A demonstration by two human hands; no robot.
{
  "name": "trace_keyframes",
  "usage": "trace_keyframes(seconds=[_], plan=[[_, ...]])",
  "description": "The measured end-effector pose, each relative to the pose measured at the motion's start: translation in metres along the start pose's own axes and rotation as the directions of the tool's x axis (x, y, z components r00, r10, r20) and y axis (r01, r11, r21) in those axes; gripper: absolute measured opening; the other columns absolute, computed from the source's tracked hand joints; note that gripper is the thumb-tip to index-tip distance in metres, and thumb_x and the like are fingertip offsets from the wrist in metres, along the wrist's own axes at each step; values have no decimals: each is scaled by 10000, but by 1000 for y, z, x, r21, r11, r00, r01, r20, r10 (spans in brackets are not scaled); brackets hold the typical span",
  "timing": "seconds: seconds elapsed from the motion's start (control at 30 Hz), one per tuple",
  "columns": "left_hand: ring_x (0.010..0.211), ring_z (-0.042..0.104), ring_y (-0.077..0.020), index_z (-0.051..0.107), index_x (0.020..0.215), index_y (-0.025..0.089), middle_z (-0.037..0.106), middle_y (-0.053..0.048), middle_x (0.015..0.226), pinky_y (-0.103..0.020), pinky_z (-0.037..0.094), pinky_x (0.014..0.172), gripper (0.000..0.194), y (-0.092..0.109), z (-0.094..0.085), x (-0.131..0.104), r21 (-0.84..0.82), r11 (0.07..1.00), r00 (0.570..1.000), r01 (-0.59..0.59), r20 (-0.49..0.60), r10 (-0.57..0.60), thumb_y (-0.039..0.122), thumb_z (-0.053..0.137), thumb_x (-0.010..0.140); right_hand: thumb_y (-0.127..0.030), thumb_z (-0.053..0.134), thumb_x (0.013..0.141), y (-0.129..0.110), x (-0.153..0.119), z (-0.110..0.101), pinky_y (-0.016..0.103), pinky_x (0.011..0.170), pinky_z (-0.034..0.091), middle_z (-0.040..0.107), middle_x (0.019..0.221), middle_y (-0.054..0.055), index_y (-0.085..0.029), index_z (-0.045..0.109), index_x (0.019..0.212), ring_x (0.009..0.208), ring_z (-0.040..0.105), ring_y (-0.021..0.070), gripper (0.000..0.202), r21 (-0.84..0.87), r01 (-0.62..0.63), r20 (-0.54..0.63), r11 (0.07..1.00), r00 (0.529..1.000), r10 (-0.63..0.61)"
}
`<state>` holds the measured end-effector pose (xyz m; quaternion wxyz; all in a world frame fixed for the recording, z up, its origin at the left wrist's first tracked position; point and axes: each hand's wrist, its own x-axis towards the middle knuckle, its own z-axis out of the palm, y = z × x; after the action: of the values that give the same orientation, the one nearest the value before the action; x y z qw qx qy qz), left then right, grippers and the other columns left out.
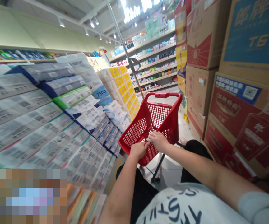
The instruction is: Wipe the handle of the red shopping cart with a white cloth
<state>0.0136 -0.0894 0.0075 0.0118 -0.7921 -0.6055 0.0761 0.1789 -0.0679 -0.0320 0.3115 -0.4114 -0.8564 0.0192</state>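
Observation:
A red plastic shopping cart [159, 112] with a perforated basket stands in front of me, tilted in the view, its handle at the far end. Both my hands are above its near part, close together. My left hand [139, 150] has its fingers bent toward a small pale item [149, 140] between the hands. Curled over that same item from the right is my right hand [158, 141]. What the item is cannot be made out. Inside the basket no goods can be seen, though the hands hide part of it.
Packs of tissue [52, 130] are stacked on the left, with yellow-and-white packs [122, 88] beyond. Tall cardboard boxes [237, 124] line the right side. Shelves of small goods [157, 59] fill the back. A metal pole [125, 46] rises behind the cart. The lower left corner is pixelated.

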Motion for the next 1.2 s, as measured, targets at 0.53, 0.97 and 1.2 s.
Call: trace_keyframes(seconds=[0.53, 0.97, 1.2], plan=[[895, 663, -271, 572, 1050, 177, 687, -122, 928, -357, 470, 763, 587, 31, 5, -3, -87, 993, 991, 83, -99, -91, 570, 144, 962, -34, 455, 822, 44, -1, -30, 342, 853, 342, 628, 1187, 60, -214, 630, 1048, 1173, 463, 209, 337, -23, -196, -106, 980, 976, 193], [869, 667, -260, 595, 1028, 204, 698, -99, 914, -330, 469, 736, 528, 27, 8, -10, -94, 994, 988, 50, -143, -63, 550, 202, 967, -55, 487, 808, 25, -3, -27, 277, 780, 419, 634, 1002, 50, -205, 625, 910, 1010, 505, 187, 228, -23, -103, 41, 994, 994, 104], [932, 652, -219, 598, 1124, 262, 695, -60, 1007, -274, 452, 756, 392, 19, 10, -9, -172, 984, 995, 40, -82, -55, 491, 326, 959, -86, 494, 820, 28, -3, -38, 268, 834, 422, 640, 1042, 54, -209, 630, 958, 1035, 520, 185, 229, -79, -52, 132, 995, 989, 63]])
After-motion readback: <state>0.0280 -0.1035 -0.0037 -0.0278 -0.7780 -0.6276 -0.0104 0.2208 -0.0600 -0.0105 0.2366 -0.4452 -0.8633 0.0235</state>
